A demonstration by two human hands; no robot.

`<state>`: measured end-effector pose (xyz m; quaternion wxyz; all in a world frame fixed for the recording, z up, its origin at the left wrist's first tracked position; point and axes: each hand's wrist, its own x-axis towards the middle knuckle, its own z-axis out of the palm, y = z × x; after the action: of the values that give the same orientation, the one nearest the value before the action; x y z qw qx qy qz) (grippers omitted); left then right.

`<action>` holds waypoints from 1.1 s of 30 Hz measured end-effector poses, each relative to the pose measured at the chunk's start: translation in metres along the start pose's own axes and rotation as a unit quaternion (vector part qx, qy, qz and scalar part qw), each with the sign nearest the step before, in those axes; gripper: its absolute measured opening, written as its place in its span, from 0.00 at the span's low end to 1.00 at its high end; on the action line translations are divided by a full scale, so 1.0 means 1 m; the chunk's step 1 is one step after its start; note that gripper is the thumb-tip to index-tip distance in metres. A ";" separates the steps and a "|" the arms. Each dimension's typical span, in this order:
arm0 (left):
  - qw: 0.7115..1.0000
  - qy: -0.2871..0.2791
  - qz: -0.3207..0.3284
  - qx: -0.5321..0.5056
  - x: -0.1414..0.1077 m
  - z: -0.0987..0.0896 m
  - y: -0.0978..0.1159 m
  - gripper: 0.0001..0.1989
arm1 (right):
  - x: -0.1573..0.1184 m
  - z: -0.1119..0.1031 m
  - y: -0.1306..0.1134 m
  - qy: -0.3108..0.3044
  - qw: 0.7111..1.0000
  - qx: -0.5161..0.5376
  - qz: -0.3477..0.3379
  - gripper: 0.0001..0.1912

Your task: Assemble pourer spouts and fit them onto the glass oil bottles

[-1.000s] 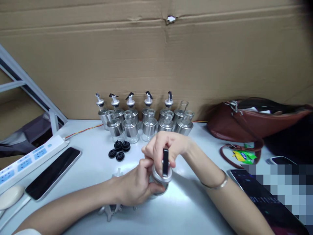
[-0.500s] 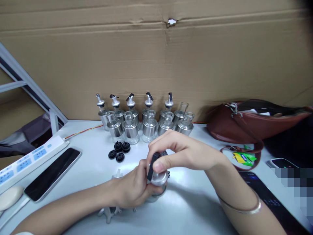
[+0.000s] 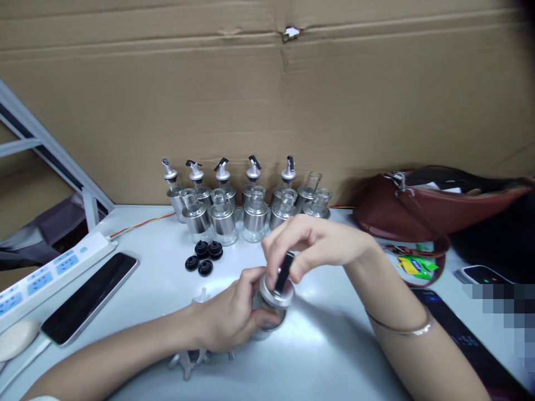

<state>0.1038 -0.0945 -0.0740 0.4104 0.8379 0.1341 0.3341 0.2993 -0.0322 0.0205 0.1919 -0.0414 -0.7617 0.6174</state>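
My left hand [image 3: 234, 314] is wrapped round the neck area of a glass oil bottle [image 3: 263, 333] on the table in front of me. A silver pour spout [image 3: 278, 299] with a black flap sits on top of this bottle. Over it, my right hand [image 3: 309, 245] has its thumb and fingers closed about the spout and flap; the fingers partly hide the spout. Several black ring-shaped stoppers [image 3: 203, 258] lie beyond my left hand. Loose silver spout parts [image 3: 188, 362] lie partly hidden below my left forearm.
Behind stand two rows of glass bottles with steel bands [image 3: 223, 221]; several carry spouts. A power strip [image 3: 54, 273] and phone [image 3: 90, 298] lie left. At right are a brown bag [image 3: 451, 217], a green-yellow packet [image 3: 418, 267] and a dark device [image 3: 463, 340]. Cardboard [image 3: 209, 100] walls the back.
My right hand has shifted slightly right and turned the spout, so its black flap now leans the other way. My left hand still holds the bottle.
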 end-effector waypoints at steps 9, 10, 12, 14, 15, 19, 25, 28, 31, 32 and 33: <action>0.995 0.011 0.030 0.093 0.012 -0.008 0.019 0.10 | -0.002 0.045 -0.048 0.072 0.943 -0.325 0.023 0.14; 0.995 0.010 0.025 0.096 0.013 -0.009 0.021 0.08 | 0.000 0.050 -0.049 0.092 0.933 -0.345 0.039 0.13; 0.995 0.000 0.014 0.099 0.014 -0.009 0.023 0.08 | 0.004 0.054 -0.047 0.128 0.929 -0.339 0.078 0.13; 0.997 -0.011 0.015 0.079 0.013 -0.007 0.021 0.11 | 0.007 0.050 -0.042 0.174 0.939 -0.270 0.125 0.14; 0.998 -0.010 0.019 0.060 0.012 -0.006 0.019 0.11 | 0.007 0.046 -0.038 0.205 0.942 -0.223 0.148 0.16; 1.000 0.009 0.013 0.007 0.004 0.000 0.008 0.16 | 0.006 0.024 -0.026 0.261 0.943 -0.077 0.191 0.20; 0.999 -0.020 -0.045 -0.003 0.005 -0.010 0.019 0.17 | -0.005 0.009 -0.030 0.255 0.943 -0.093 0.191 0.17; 0.995 -0.041 -0.078 0.051 0.010 -0.036 0.039 0.17 | -0.016 0.007 -0.037 0.302 0.922 -0.159 0.185 0.18; 0.986 -0.030 -0.085 0.143 0.012 -0.073 0.056 0.15 | -0.029 0.004 -0.043 0.347 0.906 -0.176 0.166 0.18; 0.985 0.004 -0.073 0.154 0.012 -0.087 0.059 0.15 | -0.032 0.003 -0.045 0.358 0.902 -0.179 0.162 0.18; 0.984 0.043 -0.051 0.162 0.011 -0.099 0.061 0.15 | -0.035 0.003 -0.047 0.367 0.898 -0.183 0.161 0.17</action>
<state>0.0422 -0.0684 0.0220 0.2794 0.8702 0.2468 0.3222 0.3389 -0.0564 0.0563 0.3451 -0.4212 -0.7197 0.4307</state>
